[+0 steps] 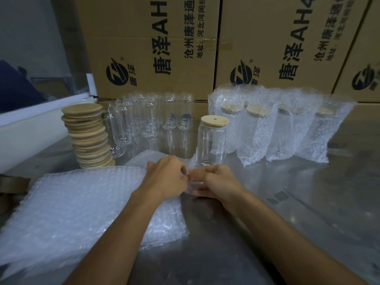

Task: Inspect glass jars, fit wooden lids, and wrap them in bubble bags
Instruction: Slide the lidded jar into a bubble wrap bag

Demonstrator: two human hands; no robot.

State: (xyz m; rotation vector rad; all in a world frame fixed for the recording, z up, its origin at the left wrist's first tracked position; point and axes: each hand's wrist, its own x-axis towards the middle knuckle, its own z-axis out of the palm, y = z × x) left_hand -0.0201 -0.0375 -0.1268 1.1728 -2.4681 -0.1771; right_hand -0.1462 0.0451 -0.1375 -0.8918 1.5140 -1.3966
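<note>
Fingers of your left hand (167, 177) and right hand (213, 182) pinch a bubble bag (190, 189) just in front of the lidded jar (211, 142). Tugging the bag open carelessly could knock that jar over on the tabletop (287, 212).

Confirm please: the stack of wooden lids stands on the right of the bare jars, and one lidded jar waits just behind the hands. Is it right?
Not quite. In the head view the stack of wooden lids stands on the left of the bare jars, not the right. The lidded jar does wait just behind the left hand and right hand.
</note>
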